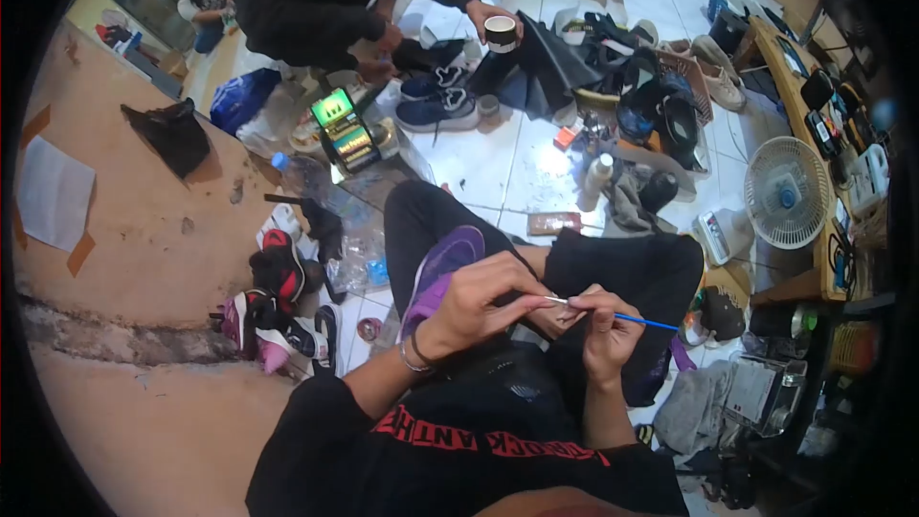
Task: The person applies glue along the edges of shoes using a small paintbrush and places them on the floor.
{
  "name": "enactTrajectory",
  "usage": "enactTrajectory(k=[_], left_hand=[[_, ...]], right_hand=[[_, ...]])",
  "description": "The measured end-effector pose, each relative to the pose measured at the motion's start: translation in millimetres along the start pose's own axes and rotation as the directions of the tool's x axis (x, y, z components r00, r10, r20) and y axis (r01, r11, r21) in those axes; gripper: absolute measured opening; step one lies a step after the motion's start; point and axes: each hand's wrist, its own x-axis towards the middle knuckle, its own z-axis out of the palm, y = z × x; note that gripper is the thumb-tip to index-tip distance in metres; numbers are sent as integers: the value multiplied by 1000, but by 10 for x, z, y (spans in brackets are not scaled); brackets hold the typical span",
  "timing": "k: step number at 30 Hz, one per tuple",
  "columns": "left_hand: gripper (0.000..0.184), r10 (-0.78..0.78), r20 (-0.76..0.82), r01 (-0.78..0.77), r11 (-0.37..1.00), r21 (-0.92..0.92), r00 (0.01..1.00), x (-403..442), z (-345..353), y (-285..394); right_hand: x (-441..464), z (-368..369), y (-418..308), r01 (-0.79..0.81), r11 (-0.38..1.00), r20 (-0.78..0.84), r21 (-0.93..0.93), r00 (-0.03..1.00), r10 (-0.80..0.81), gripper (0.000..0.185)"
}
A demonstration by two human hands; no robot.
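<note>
Above the tiled floor (474, 168), a purple item (443, 278) lies by the bent legs (613, 278), partly behind the left hand (474, 311). That hand's grip pinches the pale end of a thin blue stick (647, 322); the right hand (609, 330) has its grip pressed together around the stick farther along.

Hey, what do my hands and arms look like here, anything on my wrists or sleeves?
Your left hand has a thin pale band and a darker one at the wrist. Your right hand shows no wristband. Both forearms are bare below loose black sleeves.
</note>
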Motion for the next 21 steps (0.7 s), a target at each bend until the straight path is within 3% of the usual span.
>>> enactTrajectory(k=[4,9,12,21], left_hand=[[13,-68,-5,67,997,-36,998,-51,3,-37],[15,-165,10,165,981,-105,986,-122,-50,-34],[16,-160,20,161,980,-117,987,-104,-31,-39],[21,-80,335,142,976,-164,939,-65,-43,8]], right_hand=[[0,12,-35,-96,994,26,44,995,95,44],[-5,-47,38,-22,999,95,39,995,18,44],[23,-58,29,-103,989,78,102,992,95,44],[15,-350,63,-333,924,249,188,926,283,45]])
